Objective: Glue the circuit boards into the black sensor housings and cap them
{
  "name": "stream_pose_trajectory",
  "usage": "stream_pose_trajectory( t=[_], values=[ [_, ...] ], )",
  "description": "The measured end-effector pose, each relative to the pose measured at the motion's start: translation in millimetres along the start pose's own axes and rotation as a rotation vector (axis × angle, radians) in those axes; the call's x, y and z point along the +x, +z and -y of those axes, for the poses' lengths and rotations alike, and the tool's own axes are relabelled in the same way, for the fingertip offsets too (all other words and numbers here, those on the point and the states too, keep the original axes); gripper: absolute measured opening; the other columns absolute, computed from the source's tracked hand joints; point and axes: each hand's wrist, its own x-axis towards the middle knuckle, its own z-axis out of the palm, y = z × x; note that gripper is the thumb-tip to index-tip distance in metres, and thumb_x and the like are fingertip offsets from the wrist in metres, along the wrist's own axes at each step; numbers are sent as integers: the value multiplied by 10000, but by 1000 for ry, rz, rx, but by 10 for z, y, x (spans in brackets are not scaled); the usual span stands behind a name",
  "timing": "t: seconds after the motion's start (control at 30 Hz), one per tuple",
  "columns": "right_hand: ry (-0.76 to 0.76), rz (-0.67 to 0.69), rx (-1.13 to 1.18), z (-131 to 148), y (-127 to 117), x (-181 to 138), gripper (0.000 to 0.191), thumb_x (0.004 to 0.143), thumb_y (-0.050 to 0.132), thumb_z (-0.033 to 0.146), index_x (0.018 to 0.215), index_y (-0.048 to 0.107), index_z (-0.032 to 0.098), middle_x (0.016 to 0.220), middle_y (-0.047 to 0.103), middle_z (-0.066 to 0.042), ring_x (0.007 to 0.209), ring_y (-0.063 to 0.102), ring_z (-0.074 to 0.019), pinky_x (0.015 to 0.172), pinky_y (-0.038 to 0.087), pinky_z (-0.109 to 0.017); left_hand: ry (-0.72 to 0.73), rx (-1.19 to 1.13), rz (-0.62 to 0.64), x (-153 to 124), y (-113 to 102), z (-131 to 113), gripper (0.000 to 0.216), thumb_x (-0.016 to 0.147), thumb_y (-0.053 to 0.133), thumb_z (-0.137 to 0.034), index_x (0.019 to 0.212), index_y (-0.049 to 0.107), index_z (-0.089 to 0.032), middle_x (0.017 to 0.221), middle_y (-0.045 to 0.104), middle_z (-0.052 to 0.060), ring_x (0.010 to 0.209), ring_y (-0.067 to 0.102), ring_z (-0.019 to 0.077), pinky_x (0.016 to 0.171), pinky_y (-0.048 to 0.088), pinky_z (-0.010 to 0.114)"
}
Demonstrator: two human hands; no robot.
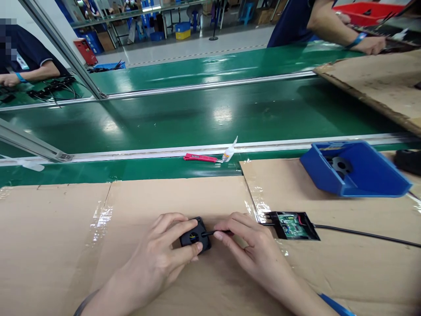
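Between the thumb and fingers of my left hand (166,250) is a small black square housing (194,237) with a round opening, where a bit of yellow shows. A black cable (210,233) comes out of its right side. My right hand (251,245) pinches that cable close to the housing. Behind my right hand lies a black open case with a green circuit board (294,225) in it. A thicker black cable (358,232) leads from the case to the right edge. Whether the two cables are one line is hidden by my right hand.
Cardboard (59,228) covers the bench. A blue bin (365,171) with dark round parts stands at the right. A pink cutter (200,158) and a small white glue bottle (230,150) lie by the metal rail. Beyond the green belt (184,114), two people work.
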Motion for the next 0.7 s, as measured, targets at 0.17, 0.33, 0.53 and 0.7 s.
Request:
stream_pose_trajectory(
  t=[0.17,0.33,0.53,0.7],
  values=[
    [-10,-5,-12,7,9,8,146,919,546,175,826,654,205,736,660,-21,679,618,-155,615,474,-278,48,122,55,65,-1,-42,228,875,527,-48,973,691,-173,1120,667,115,1071,549,275,873,558,473],
    [-73,-99,-113,13,-19,-37,129,914,553,161,903,671,213,838,663,-57,782,628,-183,688,501,-312,65,101,112,63,144,-1,191,884,607,-312,1006,649,-170,1141,619,151,1134,548,349,982,458,643],
    [107,125,-60,169,-96,-196,205,953,468,248,882,657,217,783,687,-52,667,667,-189,585,531,-305,-27,-76,52,-15,323,64,139,910,531,-134,999,628,-179,1129,521,136,1030,618,216,755,609,296],
    [368,324,416,135,106,-206,512,956,447,479,1398,457,221,1405,542,-118,1311,502,-260,1073,443,-459,71,-5,-242,-133,448,-12,210,889,586,-110,1087,613,-177,1129,533,132,1129,601,244,864,608,355]
  ],
)
